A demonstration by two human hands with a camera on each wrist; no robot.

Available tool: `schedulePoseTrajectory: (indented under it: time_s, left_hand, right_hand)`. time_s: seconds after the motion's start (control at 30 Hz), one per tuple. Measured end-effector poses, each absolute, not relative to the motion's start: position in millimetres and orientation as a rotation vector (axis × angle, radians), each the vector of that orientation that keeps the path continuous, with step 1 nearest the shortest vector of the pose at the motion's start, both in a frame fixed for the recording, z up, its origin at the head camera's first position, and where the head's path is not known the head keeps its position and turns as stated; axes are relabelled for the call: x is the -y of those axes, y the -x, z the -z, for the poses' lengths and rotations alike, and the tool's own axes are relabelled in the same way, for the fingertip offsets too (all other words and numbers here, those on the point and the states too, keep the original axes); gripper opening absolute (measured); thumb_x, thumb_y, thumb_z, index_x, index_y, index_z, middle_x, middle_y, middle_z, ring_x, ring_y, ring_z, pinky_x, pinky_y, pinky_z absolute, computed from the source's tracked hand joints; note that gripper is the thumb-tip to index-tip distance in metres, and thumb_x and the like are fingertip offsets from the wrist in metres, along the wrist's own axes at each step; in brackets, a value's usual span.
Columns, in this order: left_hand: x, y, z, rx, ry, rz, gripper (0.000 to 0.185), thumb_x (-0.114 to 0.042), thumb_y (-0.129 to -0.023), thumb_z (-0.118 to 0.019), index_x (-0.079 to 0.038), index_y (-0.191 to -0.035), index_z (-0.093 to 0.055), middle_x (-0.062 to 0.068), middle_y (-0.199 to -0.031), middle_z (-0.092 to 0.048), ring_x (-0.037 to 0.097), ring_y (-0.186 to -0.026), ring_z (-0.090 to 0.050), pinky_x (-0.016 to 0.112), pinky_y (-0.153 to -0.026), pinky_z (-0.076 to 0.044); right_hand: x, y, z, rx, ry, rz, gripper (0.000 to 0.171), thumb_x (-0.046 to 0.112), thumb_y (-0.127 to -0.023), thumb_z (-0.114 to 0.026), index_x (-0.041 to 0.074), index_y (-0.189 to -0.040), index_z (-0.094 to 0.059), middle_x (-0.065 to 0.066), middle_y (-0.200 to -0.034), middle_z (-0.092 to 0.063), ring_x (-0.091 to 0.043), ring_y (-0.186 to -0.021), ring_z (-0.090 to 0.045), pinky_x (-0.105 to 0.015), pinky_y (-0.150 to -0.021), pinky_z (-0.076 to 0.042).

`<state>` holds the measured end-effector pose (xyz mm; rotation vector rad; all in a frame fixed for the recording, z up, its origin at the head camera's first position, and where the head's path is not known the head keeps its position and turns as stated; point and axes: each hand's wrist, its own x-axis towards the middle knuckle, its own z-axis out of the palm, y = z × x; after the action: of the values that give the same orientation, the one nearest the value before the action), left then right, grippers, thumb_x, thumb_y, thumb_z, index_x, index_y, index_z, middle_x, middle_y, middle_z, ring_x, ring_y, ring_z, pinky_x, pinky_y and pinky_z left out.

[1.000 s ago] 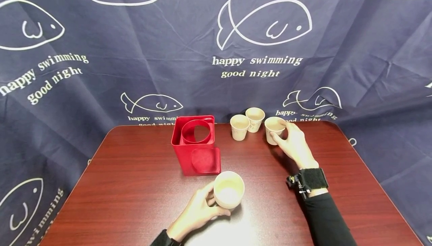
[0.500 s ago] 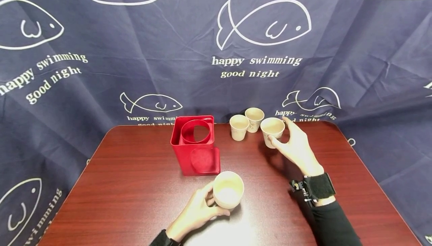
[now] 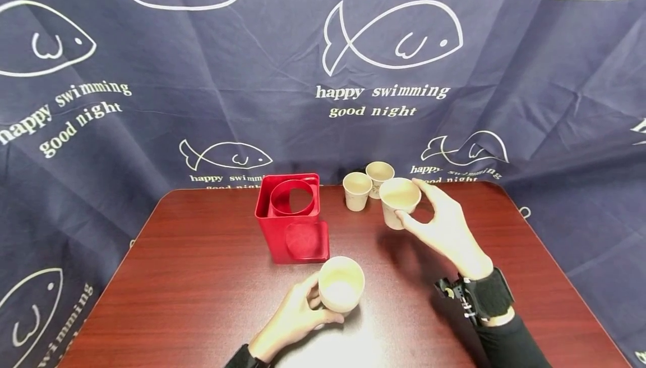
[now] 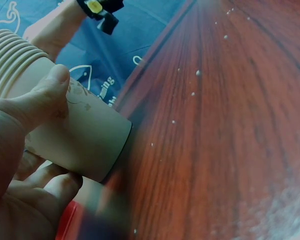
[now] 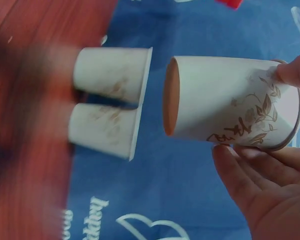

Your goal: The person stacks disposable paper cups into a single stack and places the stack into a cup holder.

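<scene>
Backdrop: a dark blue fish-print cloth [image 3: 151, 93] hangs behind a reddish wooden table [image 3: 202, 300].
Left hand [image 3: 295, 320]: nearest, fingers curled round a stack of paper cups [image 3: 341, 284] resting on the table.
Stack count: only the left wrist view shows the many nested rims [image 4: 10, 55].
Red holder [image 3: 292, 216]: just behind the stack.
Right hand [image 3: 446, 228]: pinches 1 paper cup [image 3: 398, 201] clear of the table.
Risk: the light pinch could crush or drop it.
Far cups: 2 cups [image 3: 367, 184] stand close behind; the right wrist view shows the gap [image 5: 157, 85], so a swing could topple them.

Right hand [image 3: 444, 225] lifted its paper cup [image 3: 398, 201] off the table, seemingly nearer the red holder [image 3: 292, 219]
</scene>
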<state>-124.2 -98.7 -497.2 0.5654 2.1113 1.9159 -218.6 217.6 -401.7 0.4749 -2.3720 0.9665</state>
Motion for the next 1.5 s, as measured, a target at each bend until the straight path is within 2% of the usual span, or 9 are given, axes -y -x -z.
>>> schedulePoseTrajectory:
  time_s: [0.1, 0.23, 0.37, 0.47, 0.67, 0.97, 1.37, 1.5]
  left_hand:
    - [98.4, 123.9, 497.1, -2.1, -0.556, -1.921, 0.082, -0.005, -0.075, -0.091, -0.008, -0.147, -0.051, 0.015, -0.135, -0.066, 0.015, -0.117, -0.067, 0.02, -0.1, -0.055]
    - [97.0, 124.4, 497.1, -2.083, -0.561, -1.935, 0.082, -0.004, -0.075, -0.091, -0.007, -0.147, -0.051, 0.016, -0.135, -0.066, 0.015, -0.117, -0.068, 0.021, -0.099, -0.055]
    - [97.2, 125.2, 497.1, -2.079, -0.575, -1.942, 0.083, -0.003, -0.075, -0.09, -0.006, -0.147, -0.05, 0.016, -0.135, -0.066, 0.014, -0.118, -0.067, 0.021, -0.1, -0.055]
    - [97.7, 125.4, 496.9, -2.079, -0.58, -1.944, 0.082, -0.003, -0.075, -0.09, -0.005, -0.146, -0.05, 0.016, -0.134, -0.066, 0.015, -0.117, -0.067, 0.021, -0.1, -0.055]
    - [98.5, 124.7, 496.5, -2.086, -0.565, -1.935, 0.081, -0.004, -0.074, -0.091, -0.006, -0.145, -0.052, 0.014, -0.134, -0.067, 0.015, -0.118, -0.067, 0.022, -0.1, -0.055]
    - [99.3, 124.1, 497.4, -2.097, -0.563, -1.922, 0.08, -0.005, -0.075, -0.091, -0.012, -0.145, -0.053, 0.011, -0.133, -0.068, 0.015, -0.119, -0.067, 0.021, -0.099, -0.056]
    - [99.0, 125.6, 498.8, -2.108, -0.575, -1.909, 0.078, -0.006, -0.075, -0.091, -0.011, -0.144, -0.054, 0.009, -0.135, -0.067, 0.013, -0.119, -0.067, 0.021, -0.1, -0.055]
    - [99.2, 125.7, 499.6, -2.119, -0.603, -1.912, 0.079, -0.006, -0.076, -0.091, -0.012, -0.145, -0.053, 0.011, -0.136, -0.066, 0.012, -0.118, -0.067, 0.021, -0.1, -0.055]
  right_hand:
    - [-212.5, 208.6, 395.0, 2.376, -0.516, -0.944, 0.071, 0.017, -0.077, -0.088, 0.003, -0.14, -0.06, -0.015, -0.132, -0.067, -0.029, -0.118, -0.064, -0.007, -0.102, -0.038]
    - [-205.6, 195.8, 384.4, 2.386, -0.574, -0.969, 0.074, 0.015, -0.075, -0.09, 0.007, -0.142, -0.059, -0.009, -0.133, -0.068, -0.021, -0.115, -0.067, -0.005, -0.1, -0.042]
    - [-197.4, 185.7, 374.3, 2.38, -0.642, -1.034, 0.077, 0.012, -0.074, -0.09, 0.012, -0.144, -0.058, -0.002, -0.133, -0.068, -0.009, -0.111, -0.066, -0.006, -0.095, -0.048]
    - [-191.6, 178.8, 368.4, 2.365, -0.703, -1.063, 0.078, 0.01, -0.073, -0.09, 0.015, -0.144, -0.058, 0.0, -0.131, -0.068, -0.005, -0.111, -0.064, -0.008, -0.094, -0.05]
    - [-180.7, 164.8, 360.3, 2.352, -0.815, -1.093, 0.081, 0.007, -0.071, -0.091, 0.014, -0.145, -0.057, 0.002, -0.128, -0.069, -0.005, -0.111, -0.064, -0.011, -0.095, -0.052]
    - [-168.2, 154.2, 359.1, 2.311, -0.959, -1.303, 0.083, -0.001, -0.071, -0.09, 0.012, -0.146, -0.056, -0.002, -0.133, -0.066, -0.007, -0.116, -0.064, -0.021, -0.094, -0.058]
    - [-156.7, 144.3, 365.9, 2.332, -1.079, -1.52, 0.084, 0.004, -0.075, -0.091, 0.013, -0.149, -0.052, -0.003, -0.138, -0.063, -0.013, -0.117, -0.067, -0.027, -0.099, -0.058]
    - [-153.9, 143.3, 371.4, 2.319, -1.114, -1.547, 0.081, 0.004, -0.076, -0.09, 0.011, -0.148, -0.053, -0.005, -0.138, -0.063, -0.014, -0.114, -0.069, -0.027, -0.098, -0.059]
